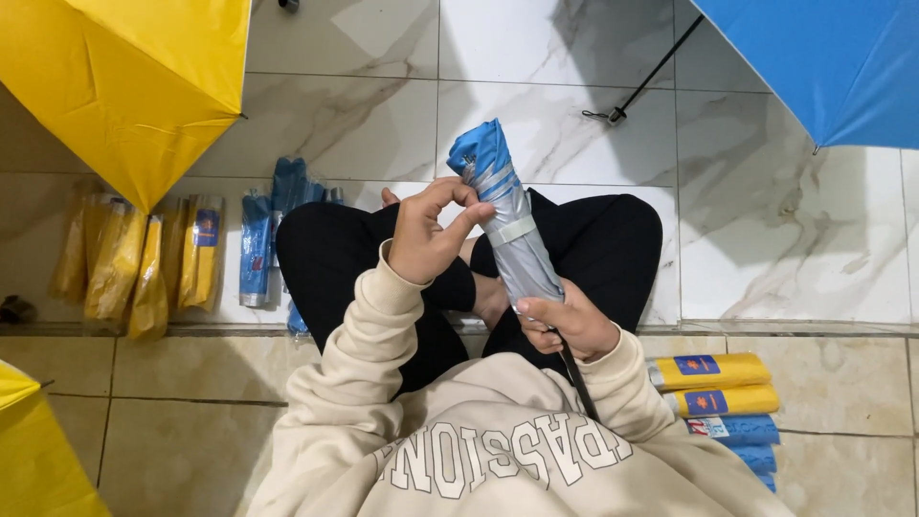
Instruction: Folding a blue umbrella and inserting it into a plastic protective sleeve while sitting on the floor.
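Observation:
A folded umbrella [507, 225], silver outside with blue fabric at its top, stands tilted over my crossed legs in black trousers. My right hand [567, 325] grips its lower end near the black handle. My left hand [428, 230] pinches the folds near the blue top, fingertips touching the fabric beside the closing strap. Cream sweatshirt sleeves cover both arms.
An open yellow umbrella [134, 86] lies at upper left, an open blue umbrella [833, 57] at upper right. Yellow and blue sleeved umbrella packs [163, 263] lie in a row on the left, more packs [718, 397] at lower right. A yellow canopy edge [33, 450] shows at bottom left. The floor is marble tile.

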